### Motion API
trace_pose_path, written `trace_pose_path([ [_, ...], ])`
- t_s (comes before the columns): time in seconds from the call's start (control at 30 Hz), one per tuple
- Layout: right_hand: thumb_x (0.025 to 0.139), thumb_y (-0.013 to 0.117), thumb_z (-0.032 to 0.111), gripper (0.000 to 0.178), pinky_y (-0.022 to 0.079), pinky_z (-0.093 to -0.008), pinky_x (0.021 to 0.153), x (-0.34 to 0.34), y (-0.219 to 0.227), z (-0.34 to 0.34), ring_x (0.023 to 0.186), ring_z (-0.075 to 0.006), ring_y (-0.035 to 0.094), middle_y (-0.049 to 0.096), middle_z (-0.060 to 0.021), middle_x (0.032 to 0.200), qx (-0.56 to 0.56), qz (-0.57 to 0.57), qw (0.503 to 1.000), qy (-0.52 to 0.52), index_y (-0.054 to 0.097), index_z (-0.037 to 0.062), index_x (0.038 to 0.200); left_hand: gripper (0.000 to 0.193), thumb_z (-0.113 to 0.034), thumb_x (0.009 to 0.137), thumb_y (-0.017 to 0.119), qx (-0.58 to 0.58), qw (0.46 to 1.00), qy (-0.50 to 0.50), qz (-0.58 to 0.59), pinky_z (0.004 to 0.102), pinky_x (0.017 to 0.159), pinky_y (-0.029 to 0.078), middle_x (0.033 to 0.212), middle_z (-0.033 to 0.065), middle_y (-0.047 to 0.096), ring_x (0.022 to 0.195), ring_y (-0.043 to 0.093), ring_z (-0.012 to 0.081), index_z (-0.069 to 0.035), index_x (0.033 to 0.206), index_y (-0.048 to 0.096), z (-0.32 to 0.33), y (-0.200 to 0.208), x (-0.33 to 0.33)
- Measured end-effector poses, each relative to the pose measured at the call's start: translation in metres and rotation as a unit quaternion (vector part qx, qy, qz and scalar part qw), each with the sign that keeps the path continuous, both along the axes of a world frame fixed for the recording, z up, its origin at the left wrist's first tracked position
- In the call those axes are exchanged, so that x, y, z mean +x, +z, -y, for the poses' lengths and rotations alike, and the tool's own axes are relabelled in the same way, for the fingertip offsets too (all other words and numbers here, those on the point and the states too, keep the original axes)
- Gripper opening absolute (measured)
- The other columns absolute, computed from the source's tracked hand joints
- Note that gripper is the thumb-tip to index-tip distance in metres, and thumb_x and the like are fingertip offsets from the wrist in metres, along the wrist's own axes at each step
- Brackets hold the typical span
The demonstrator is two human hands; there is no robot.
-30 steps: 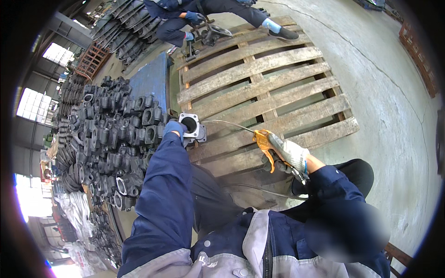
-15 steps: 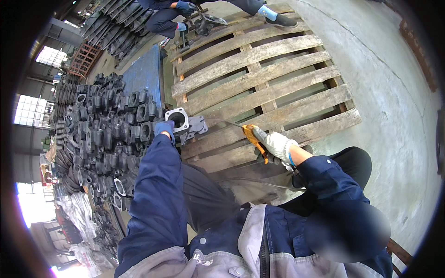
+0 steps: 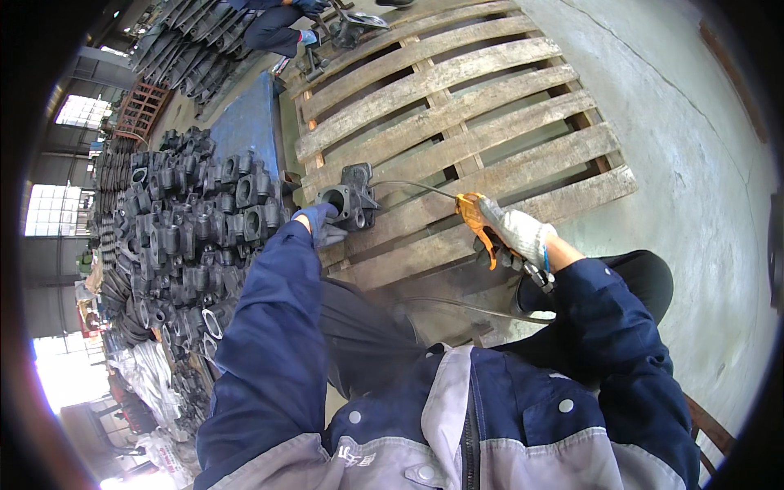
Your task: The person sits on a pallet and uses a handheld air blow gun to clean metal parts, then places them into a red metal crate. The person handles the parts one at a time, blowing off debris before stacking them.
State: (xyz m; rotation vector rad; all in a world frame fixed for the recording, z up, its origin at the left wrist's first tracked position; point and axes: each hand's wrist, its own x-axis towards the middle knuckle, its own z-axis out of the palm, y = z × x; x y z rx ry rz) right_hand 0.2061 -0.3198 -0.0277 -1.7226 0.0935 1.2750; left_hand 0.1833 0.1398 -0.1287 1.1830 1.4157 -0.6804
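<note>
steady grip left, careful aim right
the blue-gloved left hand point(image 3: 321, 225) grips a dark grey, round-bored metal casting point(image 3: 356, 202) just to its right; ahead lies a slatted wooden pallet point(image 3: 572, 202). the white-and-grey-gloved right hand point(image 3: 513, 234) is wrapped around an orange pistol-shaped blow gun point(image 3: 473, 216), its thin curved tube point(image 3: 416, 185) reaching leftward toward the casting. best hold the casting firm, left hand clear of the tube's tip.
</note>
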Motion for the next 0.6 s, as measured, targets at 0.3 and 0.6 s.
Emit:
trace_pose_path([
  [0.3,0.087,0.033,0.076,0.074,0.037,-0.0308,0.044,-0.008,-0.023,-0.014,0.047,-0.0155,0.048,0.056,-0.0060,0.061,0.003,0.012,0.999,0.050,0.061,0.0083,0.078,0.041,-0.045,0.095,0.038,0.179,0.956,-0.232,-0.004,0.0438,0.074,0.052,0.099,0.0089,0.071,0.082,0.067,0.0278,-0.012,0.104,0.061,-0.022,0.018,0.005],
  [0.6,0.089,0.031,0.072,0.073,0.037,-0.0306,0.044,-0.013,-0.027,-0.032,0.045,-0.0158,0.049,0.057,-0.0062,0.059,0.007,0.002,0.997,0.079,0.062,0.0070,0.079,0.037,-0.044,0.096,0.041,0.189,0.966,-0.162,0.069,0.0409,0.067,0.053,0.091,0.0083,0.071,0.071,0.066,0.0255,-0.015,0.107,0.059,-0.013,0.038,0.006],
])
